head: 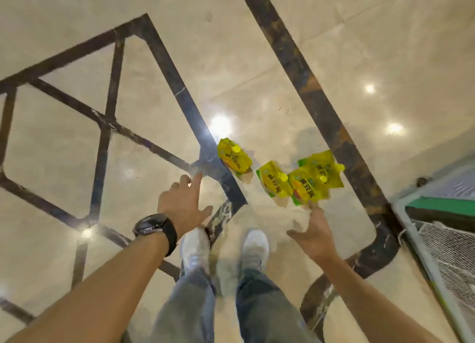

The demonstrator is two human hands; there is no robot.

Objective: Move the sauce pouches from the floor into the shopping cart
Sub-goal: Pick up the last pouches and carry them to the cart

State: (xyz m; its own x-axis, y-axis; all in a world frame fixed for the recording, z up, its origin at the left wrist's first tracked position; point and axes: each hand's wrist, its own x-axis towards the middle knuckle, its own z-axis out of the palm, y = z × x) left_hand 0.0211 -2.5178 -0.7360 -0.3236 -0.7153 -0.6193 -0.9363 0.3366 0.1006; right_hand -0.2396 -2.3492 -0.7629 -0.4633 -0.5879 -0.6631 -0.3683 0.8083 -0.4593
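Four yellow sauce pouches on polished floor, both hands reaching down.

Left hand (183,203) spread open, empty; leftmost pouch (234,157) apart, three pouches (303,182) clustered, likely soft, light, slippery, best pinched at flat edges; right hand (314,233) open, fingertips at nearest pouch; shopping cart (437,239) far right, floor (257,72) open.

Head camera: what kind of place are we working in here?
Probably a supermarket or mall. The polished stone floor with dark inlaid bands mirrors ceiling spotlights, a wire shopping cart stands at the right edge, and four yellow sauce pouches of packaged goods lie on the floor.
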